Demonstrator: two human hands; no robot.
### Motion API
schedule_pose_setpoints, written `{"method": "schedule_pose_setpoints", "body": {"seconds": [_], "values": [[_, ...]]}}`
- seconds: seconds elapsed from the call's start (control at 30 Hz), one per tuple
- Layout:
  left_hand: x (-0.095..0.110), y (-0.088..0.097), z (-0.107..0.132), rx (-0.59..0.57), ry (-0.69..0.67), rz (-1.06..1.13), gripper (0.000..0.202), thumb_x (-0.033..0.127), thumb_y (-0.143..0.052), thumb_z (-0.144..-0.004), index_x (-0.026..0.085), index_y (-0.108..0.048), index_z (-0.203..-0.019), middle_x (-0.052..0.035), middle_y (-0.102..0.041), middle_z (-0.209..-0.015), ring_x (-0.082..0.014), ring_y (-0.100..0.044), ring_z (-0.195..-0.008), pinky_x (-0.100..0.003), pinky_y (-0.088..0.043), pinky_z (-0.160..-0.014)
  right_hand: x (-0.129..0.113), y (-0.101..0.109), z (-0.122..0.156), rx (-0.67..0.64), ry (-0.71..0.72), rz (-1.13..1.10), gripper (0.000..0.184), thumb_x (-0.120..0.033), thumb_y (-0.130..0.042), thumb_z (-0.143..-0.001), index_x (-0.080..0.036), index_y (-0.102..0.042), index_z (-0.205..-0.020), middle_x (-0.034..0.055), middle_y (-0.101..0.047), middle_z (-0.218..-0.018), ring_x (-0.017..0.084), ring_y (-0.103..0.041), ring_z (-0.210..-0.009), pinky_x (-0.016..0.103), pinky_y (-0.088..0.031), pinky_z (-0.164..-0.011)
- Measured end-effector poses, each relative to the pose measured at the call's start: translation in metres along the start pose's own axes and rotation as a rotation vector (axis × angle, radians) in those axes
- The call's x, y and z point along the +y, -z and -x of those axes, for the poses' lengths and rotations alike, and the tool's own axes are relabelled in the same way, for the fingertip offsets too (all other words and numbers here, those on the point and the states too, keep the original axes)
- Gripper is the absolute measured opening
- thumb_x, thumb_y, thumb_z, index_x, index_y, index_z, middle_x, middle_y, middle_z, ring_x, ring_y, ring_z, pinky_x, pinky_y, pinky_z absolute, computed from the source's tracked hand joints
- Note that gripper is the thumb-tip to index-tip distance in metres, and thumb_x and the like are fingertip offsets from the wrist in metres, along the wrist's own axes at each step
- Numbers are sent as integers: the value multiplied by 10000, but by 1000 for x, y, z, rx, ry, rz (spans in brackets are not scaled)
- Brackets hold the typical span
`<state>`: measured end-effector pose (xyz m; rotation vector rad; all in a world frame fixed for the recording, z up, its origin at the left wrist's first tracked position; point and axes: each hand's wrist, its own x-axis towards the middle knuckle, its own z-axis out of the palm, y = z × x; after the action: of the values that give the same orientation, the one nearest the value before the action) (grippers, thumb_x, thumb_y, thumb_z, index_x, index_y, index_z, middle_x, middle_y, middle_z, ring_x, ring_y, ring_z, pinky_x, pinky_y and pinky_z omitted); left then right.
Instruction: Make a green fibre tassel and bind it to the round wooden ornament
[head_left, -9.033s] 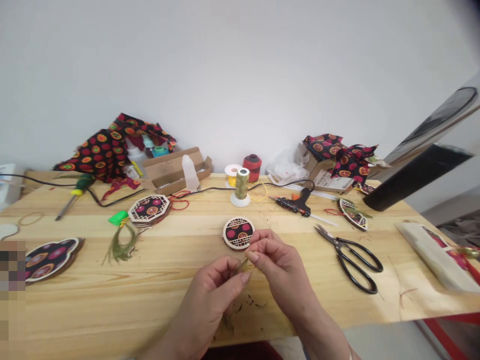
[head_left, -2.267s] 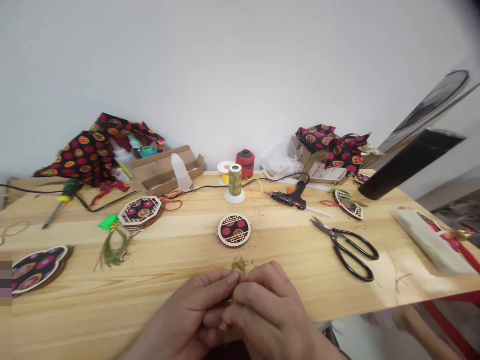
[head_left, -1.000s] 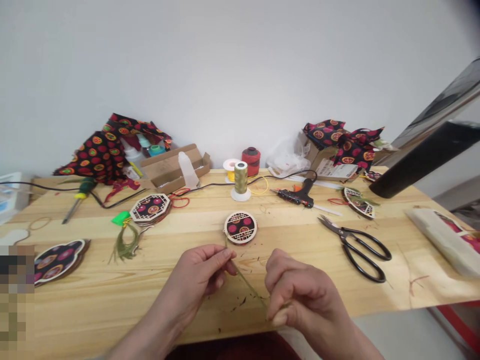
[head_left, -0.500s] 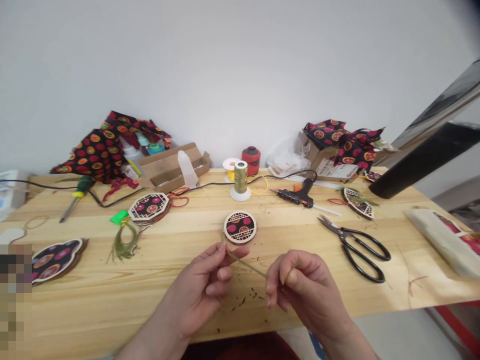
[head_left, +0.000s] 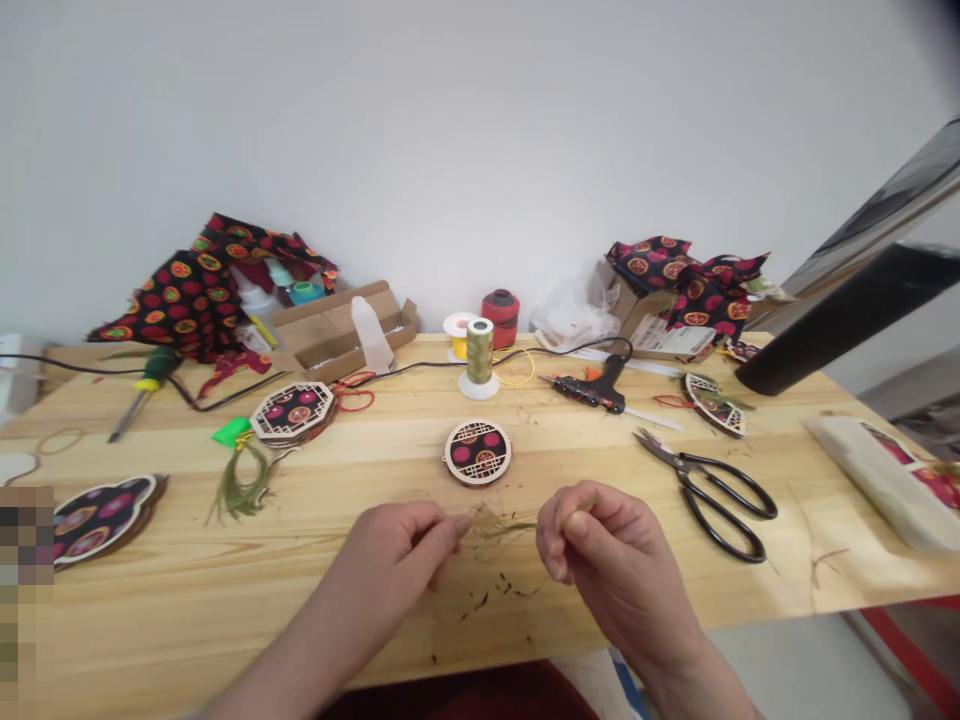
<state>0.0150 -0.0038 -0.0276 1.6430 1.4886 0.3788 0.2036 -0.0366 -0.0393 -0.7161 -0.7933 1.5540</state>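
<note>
My right hand (head_left: 607, 545) is closed in a pinch on a bundle of olive-green threads (head_left: 510, 525). The bundle's loose, frayed end fans out to the left, above the table. Just beyond that end is my left hand (head_left: 409, 550), fingers curled and thumb pressed to the forefinger. Whether any strand is caught there I cannot make out. Behind the threads lies a round pendant (head_left: 478, 453) with a pale wooden lattice frame over dark patterned fabric. A spool of olive-green thread (head_left: 480, 352) stands upright farther back.
Black-handled scissors (head_left: 709, 490) lie open at right, with a glue gun (head_left: 589, 388) behind them. An octagonal pendant (head_left: 292, 412) and a green tassel (head_left: 244, 480) rest at left, near a screwdriver (head_left: 146, 390). A black roll (head_left: 840, 320) leans at right. Dark scraps litter the front.
My left hand has moved off the thread bundle's left end and closed up. That end, stretched between both hands before, now hangs loose and spread out. My right hand keeps its pinch.
</note>
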Motion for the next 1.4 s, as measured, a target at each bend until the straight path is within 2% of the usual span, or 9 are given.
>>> {"method": "schedule_pose_setpoints", "body": {"seconds": [0.1,0.17,0.3,0.37,0.47,0.57,0.7,1.0,1.4], "values": [[-3,6,1,355,-182,-302,238,355,-501,-811,209,-662,-715,-45,-665,-761,-221,-596,-696,-332,-418,-659,0,-1,-1,19,-1,8,138,-217,-643,-784,-141,-624,-671,1,-578,-563,70,-486,-488,185,-330,-475],[-4,6,2,482,-313,-285,223,299,-479,-828,212,-673,-895,-80,-640,-1031,-241,-597,-870,-362,-417,-788,0,-2,-1,16,-4,6,139,-221,-645,-782,-141,-623,-670,0,-577,-563,68,-483,-485,184,-329,-472],[3,0,9,214,-413,44,308,264,-424,-872,267,-621,-1110,-65,-567,-1221,-190,-593,-881,-329,-441,-800,-1,-7,-1,5,-16,11,148,-222,-644,-783,-139,-617,-663,-2,-573,-558,67,-480,-487,184,-330,-475],[9,-6,13,7,-299,204,347,299,-489,-849,272,-580,-1183,-44,-663,-954,-143,-573,-629,-277,-465,-615,-1,-9,-1,-8,-25,15,149,-224,-642,-783,-137,-615,-665,2,-577,-561,70,-481,-490,188,-331,-475],[15,-15,13,-159,-214,341,361,290,-579,-799,256,-601,-1158,23,-623,-646,-123,-517,-546,-229,-427,-532,-2,-12,1,-22,-42,25,160,-231,-649,-775,-133,-611,-654,4,-578,-559,68,-466,-479,190,-322,-466],[17,-18,7,-136,-240,358,174,230,-562,-802,210,-702,-902,14,-633,-650,-123,-542,-596,-220,-423,-572,-3,-11,1,1,-55,44,172,-243,-656,-771,-136,-604,-647,-2,-572,-546,63,-454,-470,189,-303,-463],[13,-16,3,-123,-332,259,210,221,-509,-837,181,-656,-692,25,-574,-592,-113,-515,-581,-212,-400,-580,-2,-7,1,28,-58,36,179,-248,-662,-767,-138,-596,-642,-15,-550,-532,57,-433,-462,199,-289,-477],[5,-11,3,-119,-413,86,231,244,-407,-898,195,-604,-787,29,-545,-652,-121,-516,-638,-213,-382,-616,-3,-2,-1,35,11,-52,157,-224,-631,-794,-143,-582,-669,-32,-492,-508,59,-371,-460,215,-233,-475],[-8,-2,-12,10,-385,18,240,229,-422,-880,222,-637,-774,-12,-642,-776,-173,-579,-761,-265,-417,-719,-45,8,7,152,188,-20,195,-235,-655,-787,-176,-567,-623,-38,-408,-510,71,-309,-466,217,-241,-440]]}}
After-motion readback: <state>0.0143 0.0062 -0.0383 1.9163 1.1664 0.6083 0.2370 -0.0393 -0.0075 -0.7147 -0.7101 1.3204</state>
